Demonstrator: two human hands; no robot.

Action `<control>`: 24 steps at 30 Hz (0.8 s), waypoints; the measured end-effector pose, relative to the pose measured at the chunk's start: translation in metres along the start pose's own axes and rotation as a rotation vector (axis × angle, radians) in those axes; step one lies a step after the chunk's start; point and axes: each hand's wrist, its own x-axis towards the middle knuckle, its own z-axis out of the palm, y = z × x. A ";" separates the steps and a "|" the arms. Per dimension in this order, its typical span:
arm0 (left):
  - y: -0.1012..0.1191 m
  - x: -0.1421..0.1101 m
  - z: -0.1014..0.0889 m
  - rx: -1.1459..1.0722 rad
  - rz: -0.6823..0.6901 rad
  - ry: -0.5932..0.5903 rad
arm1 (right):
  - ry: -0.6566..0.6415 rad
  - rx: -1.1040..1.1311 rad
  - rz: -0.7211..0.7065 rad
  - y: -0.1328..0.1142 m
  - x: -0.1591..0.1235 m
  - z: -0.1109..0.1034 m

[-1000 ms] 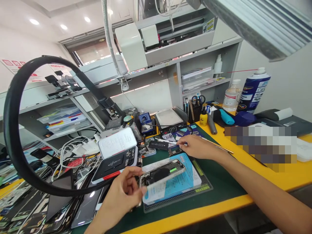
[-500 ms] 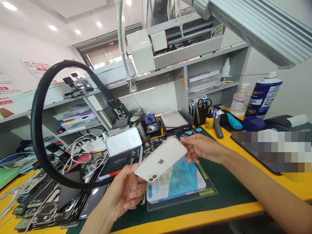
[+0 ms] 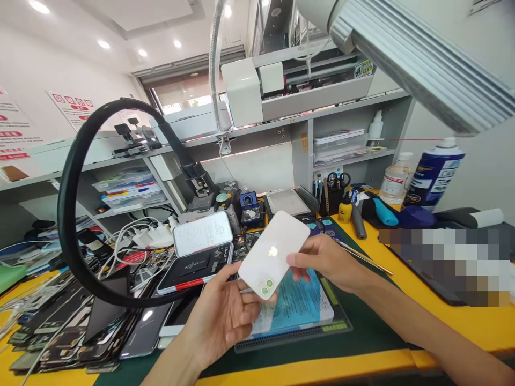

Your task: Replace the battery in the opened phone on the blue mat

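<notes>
A white smartphone (image 3: pixel 267 252) with an Apple logo is held up in both hands, its back and two camera lenses facing me. My left hand (image 3: pixel 225 311) grips its lower left corner, thumb on the edge and fingers curled beneath. On the right long edge, my right hand (image 3: pixel 322 260) pinches it with the thumb on the back; its other fingers are partly hidden behind. Below the phone lies a blue and white flat pack (image 3: pixel 295 308) on a grey mat (image 3: pixel 341 323). The phone's screen side is out of sight.
Stacked phone screens and parts (image 3: pixel 52 327) cover the left side. An open tool case (image 3: pixel 193 268) sits beside a black flexible hose (image 3: pixel 66 214). A spray can (image 3: pixel 434 174), a bottle (image 3: pixel 396 177) and a yellow dropper bottle (image 3: pixel 345 208) stand at the right. A lamp (image 3: pixel 422 64) hangs overhead.
The phone has turned more upright, its back catching the light. My right hand has shifted from the far corner down to its right long edge. The head view has shifted slightly.
</notes>
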 end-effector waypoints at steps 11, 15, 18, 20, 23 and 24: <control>-0.003 -0.001 0.006 -0.094 0.002 -0.022 | 0.029 -0.004 -0.018 0.006 -0.001 -0.003; -0.003 -0.005 0.010 -0.098 0.031 -0.041 | 0.009 0.050 -0.025 0.003 -0.003 -0.001; -0.003 -0.007 0.013 -0.099 0.034 -0.058 | 0.006 0.075 -0.018 0.000 -0.003 -0.001; -0.004 -0.008 0.015 -0.093 0.031 -0.067 | 0.014 0.082 -0.016 0.000 -0.004 0.000; -0.006 -0.009 0.018 0.051 0.128 0.002 | 0.024 0.076 -0.033 0.001 -0.005 -0.001; -0.008 -0.010 0.019 0.116 0.191 0.047 | 0.030 0.073 -0.039 0.001 -0.005 -0.001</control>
